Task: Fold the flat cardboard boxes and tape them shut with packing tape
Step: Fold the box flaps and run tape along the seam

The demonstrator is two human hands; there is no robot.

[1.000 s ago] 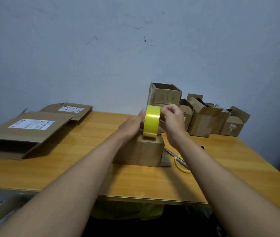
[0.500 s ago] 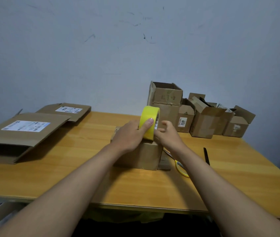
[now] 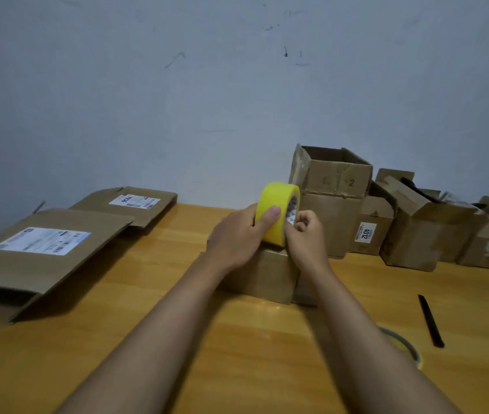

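Note:
A small folded cardboard box stands on the wooden table in front of me. On its top stands a yellow tape roll on edge. My left hand grips the roll from the left, thumb across its yellow face. My right hand pinches at the roll's right edge, fingers curled against the tape; whether a tape end is between the fingers is hidden. Two flat boxes with white labels lie at the left, a large one and a smaller one behind it.
Several folded open-topped boxes crowd the back right against the wall. Yellow-handled scissors lie partly behind my right forearm. A black strip lies at the right on the table.
The roll came down onto the box top and my left hand shifted to grip it from the side. My right hand dropped to the roll's right edge. The view moved closer.

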